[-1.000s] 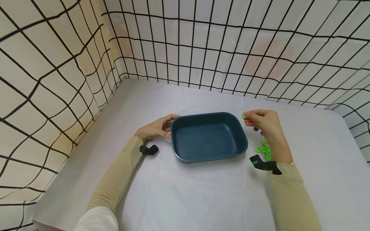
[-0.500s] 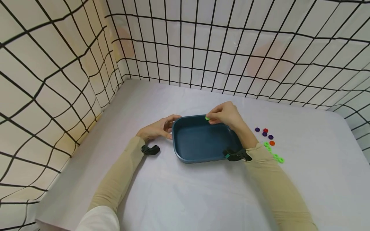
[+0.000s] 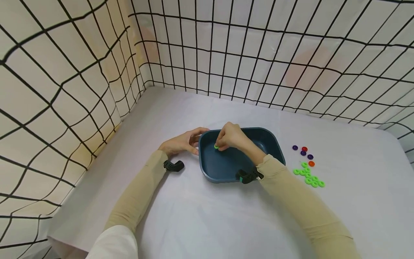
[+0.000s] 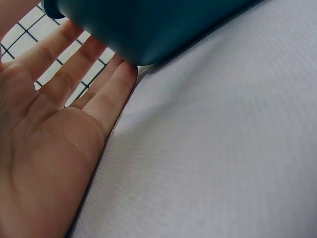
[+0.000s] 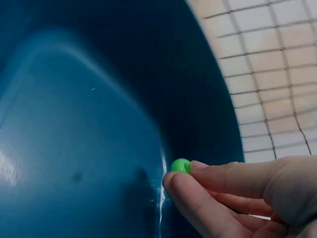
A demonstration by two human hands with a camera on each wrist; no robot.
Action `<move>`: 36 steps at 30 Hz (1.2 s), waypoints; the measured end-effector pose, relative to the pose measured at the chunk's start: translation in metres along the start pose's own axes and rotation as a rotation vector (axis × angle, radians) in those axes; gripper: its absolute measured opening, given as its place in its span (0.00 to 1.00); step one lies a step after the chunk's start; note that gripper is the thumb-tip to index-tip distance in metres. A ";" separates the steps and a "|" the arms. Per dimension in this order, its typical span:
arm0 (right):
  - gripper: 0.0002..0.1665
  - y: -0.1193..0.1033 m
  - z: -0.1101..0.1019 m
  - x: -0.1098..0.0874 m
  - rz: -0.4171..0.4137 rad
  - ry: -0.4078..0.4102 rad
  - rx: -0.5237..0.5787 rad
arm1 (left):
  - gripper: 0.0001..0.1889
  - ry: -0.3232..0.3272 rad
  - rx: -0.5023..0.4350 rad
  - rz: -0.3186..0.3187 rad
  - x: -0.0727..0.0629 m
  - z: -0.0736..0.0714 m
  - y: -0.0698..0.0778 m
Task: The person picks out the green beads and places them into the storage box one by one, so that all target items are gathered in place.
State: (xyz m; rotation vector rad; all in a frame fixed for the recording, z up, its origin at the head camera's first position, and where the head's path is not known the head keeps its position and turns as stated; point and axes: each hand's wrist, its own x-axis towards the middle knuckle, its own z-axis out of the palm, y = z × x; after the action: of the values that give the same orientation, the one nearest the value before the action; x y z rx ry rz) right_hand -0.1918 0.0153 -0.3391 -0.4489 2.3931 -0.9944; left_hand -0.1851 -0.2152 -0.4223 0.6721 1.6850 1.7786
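A blue rectangular tub (image 3: 239, 158) stands on the white cloth with a bare floor showing. My left hand (image 3: 182, 143) rests at its left end. In the left wrist view the fingers (image 4: 64, 82) of that hand are fairly straight, their tips against the tub's outer wall. Inside the tub, over its left part, my right hand (image 3: 233, 137) pinches a small green ring-shaped bead (image 5: 181, 165) between thumb and fingertips. The right wrist view shows it held above the floor, near the wall. My right forearm crosses the tub's front right rim.
Right of the tub lies a group of several green ring beads (image 3: 308, 176). Behind them are several purple beads (image 3: 295, 148), a red bead (image 3: 304, 149) and an orange one (image 3: 311, 163). A black wire grid (image 3: 226, 54) borders the table at the back and left.
My right hand has carried the green bead leftward from beside the tub, over the far rim and down inside. The left hand has stayed at the tub's left end.
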 end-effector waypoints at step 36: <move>0.08 -0.022 -0.019 -0.004 -0.049 -0.071 0.016 | 0.56 -0.009 -0.027 0.015 0.002 0.000 -0.001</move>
State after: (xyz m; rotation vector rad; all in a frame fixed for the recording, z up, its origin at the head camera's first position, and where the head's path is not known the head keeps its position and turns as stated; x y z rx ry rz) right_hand -0.1969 0.0123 -0.3103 -0.5304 2.3195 -1.0008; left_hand -0.1862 -0.2138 -0.4236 0.6816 1.6515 1.8022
